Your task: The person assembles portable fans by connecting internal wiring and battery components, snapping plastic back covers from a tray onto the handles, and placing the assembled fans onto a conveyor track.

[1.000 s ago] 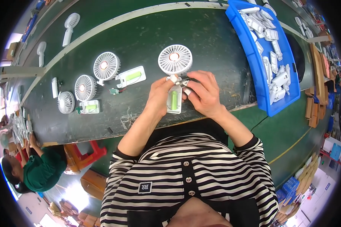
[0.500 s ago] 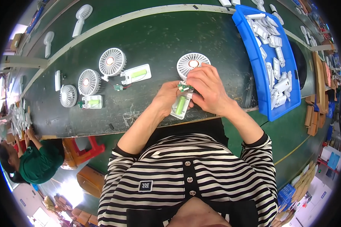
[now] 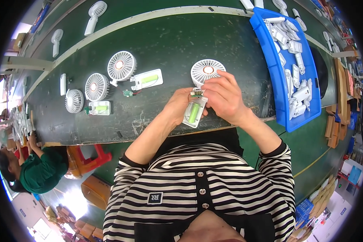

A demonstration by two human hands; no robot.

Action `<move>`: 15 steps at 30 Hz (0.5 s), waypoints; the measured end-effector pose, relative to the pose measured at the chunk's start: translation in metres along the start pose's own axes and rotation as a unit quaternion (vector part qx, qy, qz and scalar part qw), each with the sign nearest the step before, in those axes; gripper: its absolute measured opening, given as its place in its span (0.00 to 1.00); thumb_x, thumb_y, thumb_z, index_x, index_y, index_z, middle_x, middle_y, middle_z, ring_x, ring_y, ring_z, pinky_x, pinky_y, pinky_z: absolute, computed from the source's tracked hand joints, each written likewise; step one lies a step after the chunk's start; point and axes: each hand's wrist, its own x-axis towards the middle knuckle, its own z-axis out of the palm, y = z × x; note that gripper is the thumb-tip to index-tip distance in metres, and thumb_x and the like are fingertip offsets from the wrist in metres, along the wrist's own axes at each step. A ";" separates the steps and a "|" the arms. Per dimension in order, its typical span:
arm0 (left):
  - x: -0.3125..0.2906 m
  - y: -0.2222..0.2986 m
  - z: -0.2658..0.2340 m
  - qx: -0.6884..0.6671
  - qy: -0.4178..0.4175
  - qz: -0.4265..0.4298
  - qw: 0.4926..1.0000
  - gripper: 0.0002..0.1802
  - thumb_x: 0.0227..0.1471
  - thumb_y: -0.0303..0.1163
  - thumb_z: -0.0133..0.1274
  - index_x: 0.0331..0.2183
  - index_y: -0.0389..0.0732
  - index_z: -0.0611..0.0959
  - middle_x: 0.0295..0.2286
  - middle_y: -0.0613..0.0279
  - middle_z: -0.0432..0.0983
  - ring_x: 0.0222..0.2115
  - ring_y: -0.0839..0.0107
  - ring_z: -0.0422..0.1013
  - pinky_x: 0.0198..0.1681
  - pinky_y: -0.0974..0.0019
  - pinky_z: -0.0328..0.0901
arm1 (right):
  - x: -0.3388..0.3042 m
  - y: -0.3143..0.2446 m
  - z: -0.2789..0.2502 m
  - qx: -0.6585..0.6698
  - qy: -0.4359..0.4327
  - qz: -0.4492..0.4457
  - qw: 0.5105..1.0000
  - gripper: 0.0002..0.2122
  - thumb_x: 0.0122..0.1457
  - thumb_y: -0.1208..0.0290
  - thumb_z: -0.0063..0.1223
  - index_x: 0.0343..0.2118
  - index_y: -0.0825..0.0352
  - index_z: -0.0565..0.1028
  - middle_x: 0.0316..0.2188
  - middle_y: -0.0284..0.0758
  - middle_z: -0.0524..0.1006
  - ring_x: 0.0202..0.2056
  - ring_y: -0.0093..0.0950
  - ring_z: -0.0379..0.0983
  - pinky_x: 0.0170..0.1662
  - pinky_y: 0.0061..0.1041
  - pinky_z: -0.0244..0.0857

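Observation:
An opened handheld fan lies between my hands at the table's front edge, its round white head (image 3: 208, 72) farthest from me. Nearest me is the white handle shell (image 3: 188, 119) with a green battery (image 3: 194, 112) inside. A small green circuit board (image 3: 197, 93) with a dark display faces up between head and shell. My left hand (image 3: 177, 105) is closed at the left side of the board and shell. My right hand (image 3: 226, 97) is closed on the right side by the fan's neck, its forefinger stretched over the head; its fingertips are partly hidden.
Left on the table are more opened fans (image 3: 122, 66) with battery shells (image 3: 148, 79) and loose boards. A blue bin (image 3: 285, 109) of white shells stands at right. Finished-looking fans (image 3: 95, 16) lie beyond the pale rail. A co-worker in green (image 3: 43, 171) sits far left.
The circuit board has turned, and its dark display now faces up. My right hand has shifted slightly, its forefinger now lifted over the fan head.

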 end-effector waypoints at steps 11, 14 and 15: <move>0.002 -0.001 0.009 -0.069 0.094 0.098 0.988 0.17 0.53 0.37 0.42 0.36 0.33 0.72 0.28 0.55 0.73 0.26 0.68 0.72 0.27 0.67 0.68 | -0.019 -0.014 0.018 -0.036 0.088 0.070 0.993 0.08 0.33 0.78 0.53 0.22 0.67 0.71 0.33 0.36 0.72 0.37 0.35 0.69 0.48 0.44 0.54; -0.001 -0.001 0.014 -0.099 0.079 0.126 0.984 0.15 0.52 0.36 0.45 0.36 0.34 0.73 0.28 0.59 0.73 0.28 0.72 0.71 0.31 0.69 0.67 | -0.024 -0.014 0.024 -0.023 0.099 0.085 0.991 0.09 0.32 0.81 0.53 0.22 0.67 0.71 0.33 0.36 0.72 0.38 0.36 0.69 0.49 0.45 0.53; -0.001 -0.002 0.016 -0.105 0.098 0.135 0.980 0.14 0.52 0.35 0.45 0.36 0.34 0.74 0.28 0.61 0.73 0.26 0.74 0.70 0.28 0.71 0.65 | -0.024 -0.014 0.024 -0.015 0.100 0.089 0.991 0.08 0.33 0.82 0.52 0.21 0.67 0.71 0.32 0.35 0.73 0.38 0.35 0.69 0.50 0.45 0.52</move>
